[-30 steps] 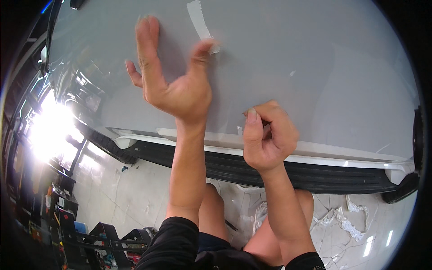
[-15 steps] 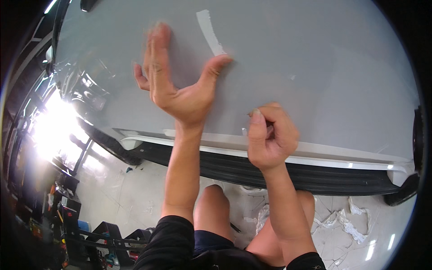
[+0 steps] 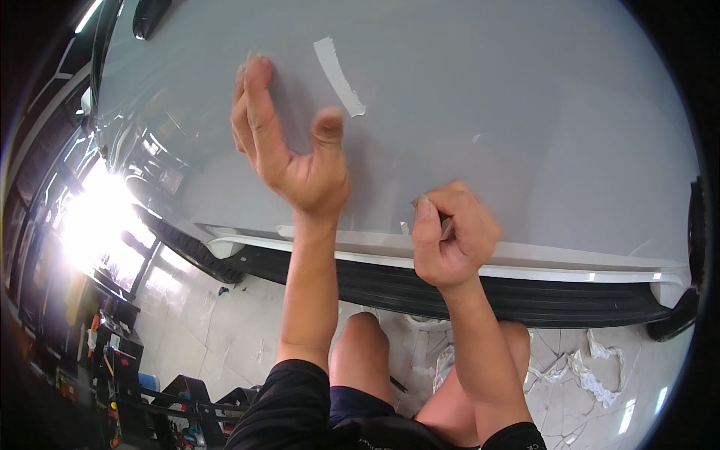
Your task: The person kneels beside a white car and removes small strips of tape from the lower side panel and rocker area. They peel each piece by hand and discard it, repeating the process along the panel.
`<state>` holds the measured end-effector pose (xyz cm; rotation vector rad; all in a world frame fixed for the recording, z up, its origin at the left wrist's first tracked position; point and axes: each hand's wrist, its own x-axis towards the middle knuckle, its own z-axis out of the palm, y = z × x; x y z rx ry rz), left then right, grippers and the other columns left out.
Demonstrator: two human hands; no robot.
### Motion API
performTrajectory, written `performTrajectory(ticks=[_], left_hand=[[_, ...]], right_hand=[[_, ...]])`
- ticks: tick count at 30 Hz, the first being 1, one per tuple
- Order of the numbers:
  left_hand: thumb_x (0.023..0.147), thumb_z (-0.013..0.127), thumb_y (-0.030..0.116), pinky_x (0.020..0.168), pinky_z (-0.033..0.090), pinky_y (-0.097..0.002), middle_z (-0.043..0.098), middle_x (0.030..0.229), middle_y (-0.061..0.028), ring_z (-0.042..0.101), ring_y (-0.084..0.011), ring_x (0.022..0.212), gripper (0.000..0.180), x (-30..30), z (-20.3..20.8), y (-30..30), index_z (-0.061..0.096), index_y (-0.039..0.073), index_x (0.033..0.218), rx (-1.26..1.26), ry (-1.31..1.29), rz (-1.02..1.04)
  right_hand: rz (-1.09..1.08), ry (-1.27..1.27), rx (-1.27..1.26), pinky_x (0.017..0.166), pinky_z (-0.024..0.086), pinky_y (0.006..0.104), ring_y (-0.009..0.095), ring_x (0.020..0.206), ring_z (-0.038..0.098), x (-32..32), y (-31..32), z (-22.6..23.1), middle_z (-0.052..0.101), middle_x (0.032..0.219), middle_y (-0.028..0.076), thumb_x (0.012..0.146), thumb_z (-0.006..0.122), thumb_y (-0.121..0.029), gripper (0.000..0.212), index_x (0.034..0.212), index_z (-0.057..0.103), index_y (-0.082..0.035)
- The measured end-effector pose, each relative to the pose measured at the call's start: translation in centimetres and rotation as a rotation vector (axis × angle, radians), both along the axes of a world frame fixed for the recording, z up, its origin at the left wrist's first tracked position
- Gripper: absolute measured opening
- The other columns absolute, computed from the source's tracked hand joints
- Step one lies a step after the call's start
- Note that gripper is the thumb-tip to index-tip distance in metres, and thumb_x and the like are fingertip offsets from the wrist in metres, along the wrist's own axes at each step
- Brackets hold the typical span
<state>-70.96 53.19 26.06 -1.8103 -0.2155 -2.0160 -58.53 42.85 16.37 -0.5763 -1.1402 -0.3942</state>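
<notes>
A short white strip of tape (image 3: 339,79) with a ragged edge lies on the grey vehicle panel (image 3: 570,127). Left of and below that strip, my left hand (image 3: 300,165) is open, palm partly up, its thumb raised apart from the fingers. The thumb tip is close to the tape's lower end but does not touch it. My right hand (image 3: 456,236) is closed, thumb pressed to the curled forefinger, in front of the panel's lower part. Whatever sits in that pinch is too small or hidden to name.
Below the panel runs a black ribbed side step (image 3: 375,285). Crumpled white strips (image 3: 592,375) lie on the tiled floor to the right. At lower left stands a black rack (image 3: 184,397) with tools and bins. Strong light glares at the left.
My left hand has drawn away from the tape, its thumb leaving the strip's lower end and folding inward. My right hand keeps its pinch in nearly the same place. The view has shifted slightly.
</notes>
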Motion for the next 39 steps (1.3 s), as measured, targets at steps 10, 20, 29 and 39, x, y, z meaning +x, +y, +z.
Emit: performTrajectory(ticks=[10,20,29,39], left_hand=[[0.069,0.095,0.054,0.127,0.016,-0.0583,0.045,0.163,-0.0196,0.03,-0.0389,0.157,0.11,-0.3,0.9,0.2,0.049,0.002,0.155,0.033,0.139,0.072],[0.083,0.088,0.05,0.126,0.015,-0.0597,0.048,0.162,-0.0174,0.035,-0.0383,0.156,0.088,0.6,0.7,0.5,0.055,0.006,0.152,0.065,0.065,0.121],[0.087,0.084,0.051,0.124,0.022,-0.06,0.053,0.158,-0.0154,0.04,-0.0372,0.154,0.076,0.8,0.7,0.8,0.063,0.008,0.145,0.102,0.035,0.194],[0.093,0.072,0.03,0.118,0.032,-0.0502,0.06,0.149,-0.0168,0.048,-0.0357,0.145,0.049,-1.0,0.8,0.1,0.069,0.006,0.135,0.068,0.067,0.138]], right_hand=[[-0.027,0.017,0.025,0.041,0.032,0.0265,0.012,0.045,0.044,-0.4,0.4,0.1,0.054,0.06,0.002,0.08,0.069,0.004,0.01,0.079,0.064,-0.004],[-0.015,0.019,0.004,0.041,0.033,0.0266,0.012,0.046,0.045,-0.8,0.5,0.0,0.055,0.061,0.002,0.082,0.069,0.004,0.009,0.08,0.064,-0.003],[0.007,0.002,-0.007,0.044,0.034,0.0259,0.012,0.049,0.046,-0.5,0.2,-0.2,0.058,0.066,0.004,0.086,0.067,0.006,0.008,0.082,0.064,0.0],[-0.048,-0.042,0.02,0.043,0.034,0.026,0.011,0.048,0.045,-0.2,0.1,-0.2,0.055,0.063,0.003,0.086,0.067,0.006,0.008,0.082,0.064,-0.001]])
